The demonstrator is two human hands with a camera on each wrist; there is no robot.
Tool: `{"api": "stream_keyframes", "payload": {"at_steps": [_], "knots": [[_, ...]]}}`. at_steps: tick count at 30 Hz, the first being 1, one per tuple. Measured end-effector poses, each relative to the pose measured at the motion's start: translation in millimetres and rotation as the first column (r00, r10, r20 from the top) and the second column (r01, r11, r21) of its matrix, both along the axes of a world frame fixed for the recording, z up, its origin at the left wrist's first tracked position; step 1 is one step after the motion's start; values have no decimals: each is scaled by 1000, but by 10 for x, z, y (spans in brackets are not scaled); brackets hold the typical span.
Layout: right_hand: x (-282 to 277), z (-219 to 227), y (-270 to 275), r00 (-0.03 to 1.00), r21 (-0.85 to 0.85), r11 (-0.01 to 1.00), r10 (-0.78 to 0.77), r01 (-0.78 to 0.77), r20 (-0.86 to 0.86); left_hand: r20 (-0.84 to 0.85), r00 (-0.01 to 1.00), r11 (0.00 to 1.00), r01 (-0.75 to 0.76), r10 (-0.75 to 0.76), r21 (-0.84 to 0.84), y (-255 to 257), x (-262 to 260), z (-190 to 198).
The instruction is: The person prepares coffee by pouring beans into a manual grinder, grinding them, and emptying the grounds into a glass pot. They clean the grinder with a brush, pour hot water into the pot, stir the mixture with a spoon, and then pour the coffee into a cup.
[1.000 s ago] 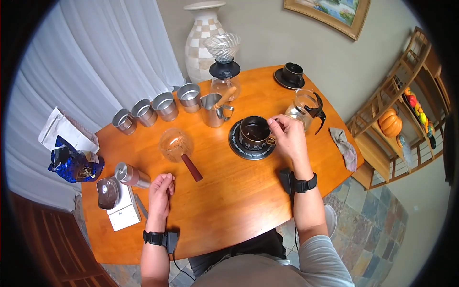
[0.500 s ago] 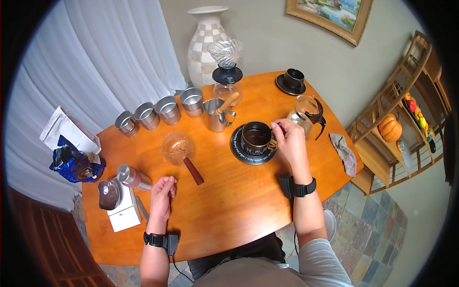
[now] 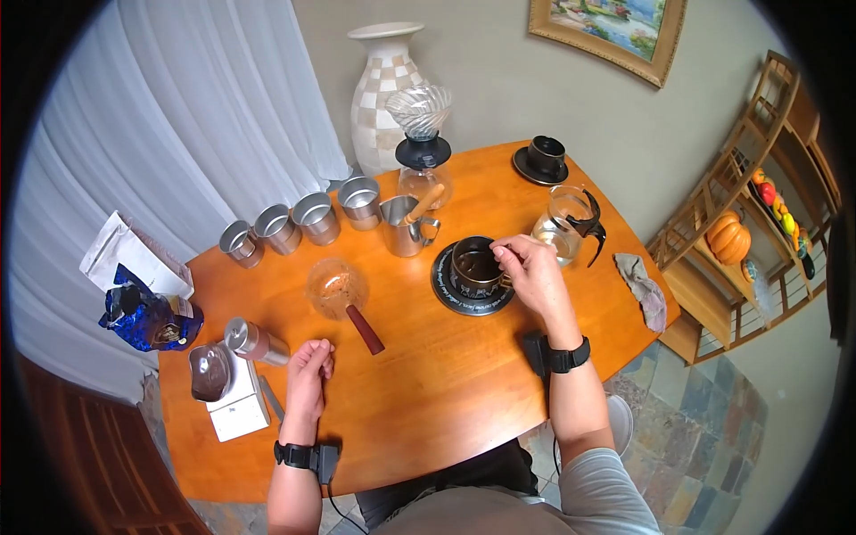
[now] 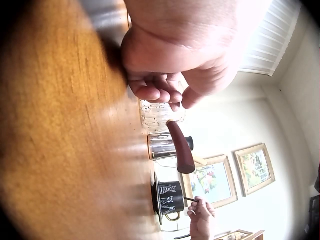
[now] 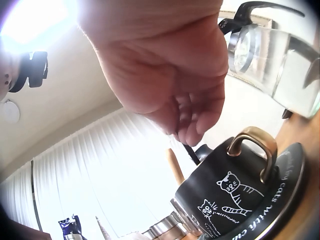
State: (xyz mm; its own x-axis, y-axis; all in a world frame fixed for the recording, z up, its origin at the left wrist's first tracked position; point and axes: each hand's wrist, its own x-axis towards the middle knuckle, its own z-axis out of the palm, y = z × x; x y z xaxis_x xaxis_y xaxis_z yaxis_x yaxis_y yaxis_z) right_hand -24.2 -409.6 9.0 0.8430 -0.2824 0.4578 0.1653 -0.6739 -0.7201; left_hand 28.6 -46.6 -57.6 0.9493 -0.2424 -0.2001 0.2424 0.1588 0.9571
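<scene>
A black cup point(image 3: 464, 282) with white cat drawings and a gold handle stands on a black lettered saucer point(image 3: 459, 306), dark liquid inside. Over its right rim, my right hand point(image 3: 535, 274) pinches a thin dark spoon point(image 4: 190, 199) between thumb and fingers. The spoon slants down into the cup, its lower end hidden. My left hand point(image 3: 309, 372) rests at the table's near left, fingers loosely curled and holding nothing. Just beyond it lies a clear glass bowl point(image 3: 332, 299) with brown specks and a dark red handle point(image 3: 364, 330).
Several metal canisters point(image 3: 314, 218) and a steel pitcher point(image 3: 403, 234) line the back, near a glass dripper point(image 3: 419, 111). A glass pot point(image 3: 557, 227) stands beyond my right hand; a grey cloth point(image 3: 640, 290) lies rightward. By my left hand are a metal grinder point(image 3: 257, 341) and white scale point(image 3: 238, 415).
My right hand shifts slightly away from the cup, then back toward its middle, still pinching the spoon. The head view tilts a little; my left hand stays by the table's near left.
</scene>
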Motion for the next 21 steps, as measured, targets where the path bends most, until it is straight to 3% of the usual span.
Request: {"api": "stream_keyframes", "payload": {"at_steps": [2,9,15,17,21], "knots": [[-14,33,0,992,30,992,-126,126,-12,0,1000,1000,4,-4,-4,2,1,-6],[7,-16,-33,979,-71,977,-200,203,45,0,1000,1000,10,-10,-18,6,-2,-10],[27,-71,-51,996,-70,994,-81,83,40,-4,1000,1000,14,-15,-17,5,0,-8],[20,-67,-36,1000,37,999,8,-7,-12,-1,1000,1000,14,-14,-18,4,2,-7],[15,-76,-39,999,168,986,18,-12,-33,6,1000,1000,12,-12,-2,9,5,-20]]}}
